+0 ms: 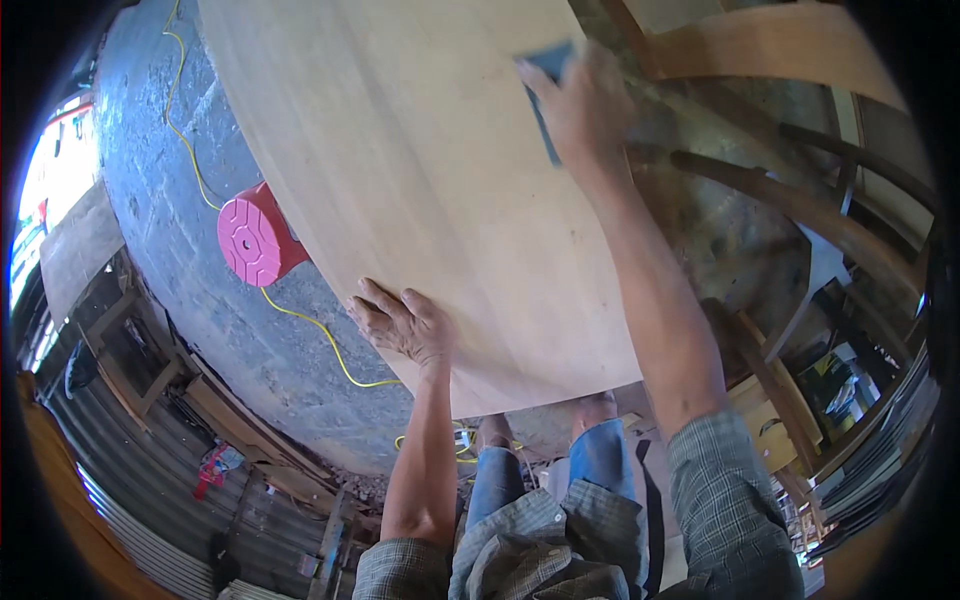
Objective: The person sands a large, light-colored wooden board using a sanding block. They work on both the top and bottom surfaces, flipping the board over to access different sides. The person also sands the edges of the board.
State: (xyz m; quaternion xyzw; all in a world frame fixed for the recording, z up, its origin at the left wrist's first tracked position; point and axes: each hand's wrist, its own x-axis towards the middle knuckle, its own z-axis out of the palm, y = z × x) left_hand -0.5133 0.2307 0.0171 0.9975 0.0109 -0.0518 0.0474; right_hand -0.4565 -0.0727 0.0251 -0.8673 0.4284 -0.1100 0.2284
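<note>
A large pale wooden board (430, 180) stretches in front of me, its near end just beyond my legs. My left hand (405, 325) lies on it near the left edge, fingers spread, holding nothing. At the far right edge my right hand (592, 105) is closed on a dark blue-grey sheet of sandpaper (546, 62). The sandpaper is flat against the board's surface, partly covered by the palm and fingers. That hand and the sheet are slightly smeared by motion.
A pink plastic stool (250, 240) stands left of the board on the grey concrete floor (330, 400). A yellow cord (180, 130) runs across that floor. Dark wooden frame pieces (800, 215) and a curved wooden piece (770, 50) crowd the right. Corrugated metal sheets (130, 465) line the lower left.
</note>
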